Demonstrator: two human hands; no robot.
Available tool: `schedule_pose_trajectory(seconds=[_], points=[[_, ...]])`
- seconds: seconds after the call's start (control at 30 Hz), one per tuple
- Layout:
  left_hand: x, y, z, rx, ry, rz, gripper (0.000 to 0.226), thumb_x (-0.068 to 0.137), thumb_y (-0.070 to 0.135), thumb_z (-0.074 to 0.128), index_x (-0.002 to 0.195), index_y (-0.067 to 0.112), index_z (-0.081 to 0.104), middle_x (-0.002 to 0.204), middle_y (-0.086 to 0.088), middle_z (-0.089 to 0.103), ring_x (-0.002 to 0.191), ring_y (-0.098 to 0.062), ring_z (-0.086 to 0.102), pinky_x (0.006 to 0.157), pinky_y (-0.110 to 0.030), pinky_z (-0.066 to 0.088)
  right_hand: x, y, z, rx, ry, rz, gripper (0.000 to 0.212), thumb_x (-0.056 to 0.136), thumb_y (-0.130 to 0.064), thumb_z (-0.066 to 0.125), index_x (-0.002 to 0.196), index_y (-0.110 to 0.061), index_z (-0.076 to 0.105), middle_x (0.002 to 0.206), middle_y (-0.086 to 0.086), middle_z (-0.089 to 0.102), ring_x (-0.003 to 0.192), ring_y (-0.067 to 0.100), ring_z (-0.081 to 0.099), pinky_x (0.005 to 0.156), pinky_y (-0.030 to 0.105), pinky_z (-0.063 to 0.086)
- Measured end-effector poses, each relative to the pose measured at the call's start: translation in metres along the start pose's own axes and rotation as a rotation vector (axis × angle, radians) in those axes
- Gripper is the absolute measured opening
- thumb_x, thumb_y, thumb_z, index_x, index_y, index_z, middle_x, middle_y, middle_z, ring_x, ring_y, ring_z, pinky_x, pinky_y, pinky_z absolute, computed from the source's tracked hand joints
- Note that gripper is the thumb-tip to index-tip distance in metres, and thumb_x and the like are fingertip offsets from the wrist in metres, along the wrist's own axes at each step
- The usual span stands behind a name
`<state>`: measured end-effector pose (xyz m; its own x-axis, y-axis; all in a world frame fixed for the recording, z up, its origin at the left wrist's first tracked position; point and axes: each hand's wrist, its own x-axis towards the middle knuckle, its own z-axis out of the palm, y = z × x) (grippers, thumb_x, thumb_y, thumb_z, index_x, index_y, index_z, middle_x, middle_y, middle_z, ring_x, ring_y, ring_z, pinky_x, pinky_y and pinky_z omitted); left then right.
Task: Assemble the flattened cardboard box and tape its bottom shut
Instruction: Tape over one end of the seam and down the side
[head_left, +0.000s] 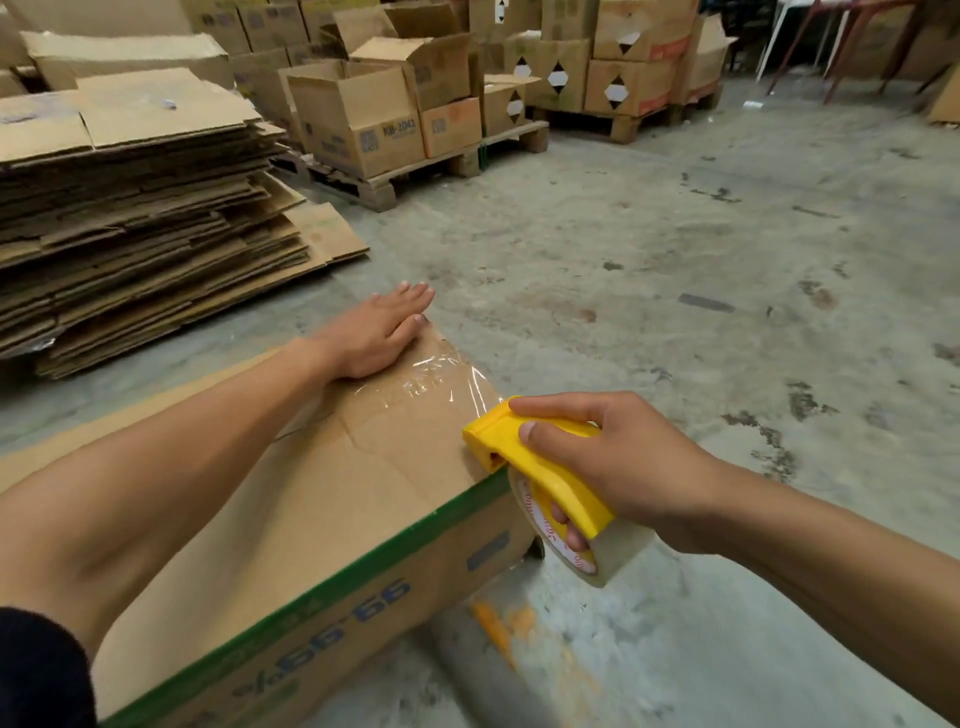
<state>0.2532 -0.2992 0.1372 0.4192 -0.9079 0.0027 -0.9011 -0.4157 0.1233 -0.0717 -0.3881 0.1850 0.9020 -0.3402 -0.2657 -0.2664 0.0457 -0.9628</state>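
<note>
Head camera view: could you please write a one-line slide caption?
Left hand flat on the upturned box while the right hand runs a yellow tape dispenser over its edge.

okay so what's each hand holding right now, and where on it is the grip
The right hand grips the yellow tape dispenser over its top, fingers curled through the roll's core. The left hand holds nothing; it presses flat on the cardboard box.

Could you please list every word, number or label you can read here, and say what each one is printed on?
"KB-2041": side of an open box on the pallet, somewhat blurred.
"66-66" or similar, upside down and blurred: side of the box being taped.
Red print on the tape roll core: too small to read.
Dark label patches on the pallet boxes: unreadable.
Diamond stickers on the far boxes: no text visible.
</note>
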Motion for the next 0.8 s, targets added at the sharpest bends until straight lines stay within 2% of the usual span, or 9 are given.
schedule_pose_trajectory(seconds=[0.03,0.1,0.2,0.3,0.43,0.53,0.7,0.8], points=[[-0.007,0.009,-0.001,-0.015,0.021,0.053,0.056,0.102,0.040,0.020,0.155,0.021,0.016,0.163,0.004,0.011,0.150,-0.010,0.005,0.122,-0.038,0.007,0.001,0.000,0.000,-0.008,-0.001,-0.004,0.030,0.097,-0.020,0.060,0.126,-0.025,0.063,0.053,0.017,0.058,0.038,0.027,0.052,0.042,0.031,0.049],[-0.027,0.035,0.002,-0.072,0.037,0.190,0.057,0.100,0.039,0.019,0.154,0.020,0.019,0.161,0.008,0.012,0.149,-0.007,0.005,0.122,-0.031,0.005,0.002,-0.001,-0.001,-0.031,-0.007,-0.013,0.031,0.097,-0.020,0.060,0.127,-0.024,0.063,0.053,0.017,0.057,0.037,0.027,0.052,0.041,0.029,0.048],[-0.058,0.074,0.010,-0.162,-0.060,0.338,0.054,0.102,0.033,0.019,0.154,0.019,0.021,0.161,0.009,0.012,0.149,-0.004,0.002,0.120,-0.021,-0.001,0.004,-0.005,-0.003,-0.023,-0.027,-0.010,0.033,0.097,-0.018,0.059,0.130,-0.022,0.061,0.053,0.019,0.056,0.034,0.025,0.051,0.039,0.027,0.047],[-0.071,0.086,0.015,-0.231,-0.108,0.303,0.053,0.103,0.035,0.011,0.154,0.025,0.020,0.161,0.015,0.014,0.148,0.001,0.000,0.121,-0.025,-0.005,0.006,-0.006,-0.001,-0.019,-0.041,-0.016,0.029,0.097,-0.019,0.061,0.125,-0.026,0.065,0.051,0.016,0.058,0.034,0.026,0.052,0.040,0.029,0.049],[-0.072,0.088,0.018,-0.195,-0.078,0.276,0.055,0.102,0.039,0.008,0.154,0.026,0.019,0.161,0.014,0.014,0.149,-0.001,0.002,0.121,-0.028,-0.002,0.003,0.002,-0.003,0.007,-0.036,-0.051,0.024,0.097,-0.021,0.061,0.118,-0.032,0.067,0.052,0.015,0.062,0.037,0.027,0.055,0.043,0.032,0.052],[-0.072,0.089,0.020,-0.156,-0.093,0.288,0.054,0.102,0.040,0.009,0.154,0.029,0.015,0.162,0.012,0.011,0.149,-0.003,0.000,0.120,-0.023,-0.004,-0.003,0.017,-0.003,0.042,-0.003,-0.104,0.031,0.097,-0.022,0.061,0.126,-0.029,0.065,0.051,0.005,0.066,0.041,0.030,0.058,0.046,0.033,0.053],[-0.071,0.085,0.021,-0.050,-0.081,0.278,0.051,0.105,0.035,0.017,0.155,0.027,0.012,0.162,0.011,0.008,0.149,-0.004,-0.001,0.119,-0.023,-0.006,-0.042,0.057,-0.009,0.147,0.048,-0.138,0.034,0.097,-0.019,0.059,0.130,-0.026,0.063,0.050,0.012,0.060,0.037,0.026,0.052,0.042,0.028,0.048],[-0.072,0.087,0.019,-0.027,-0.069,0.261,0.051,0.105,0.034,0.017,0.155,0.027,0.012,0.162,0.011,0.008,0.149,-0.005,0.000,0.118,-0.019,-0.006,-0.058,0.069,-0.022,0.206,0.056,-0.081,0.031,0.095,-0.020,0.061,0.124,-0.029,0.067,0.053,0.017,0.060,0.038,0.027,0.053,0.044,0.033,0.052]])
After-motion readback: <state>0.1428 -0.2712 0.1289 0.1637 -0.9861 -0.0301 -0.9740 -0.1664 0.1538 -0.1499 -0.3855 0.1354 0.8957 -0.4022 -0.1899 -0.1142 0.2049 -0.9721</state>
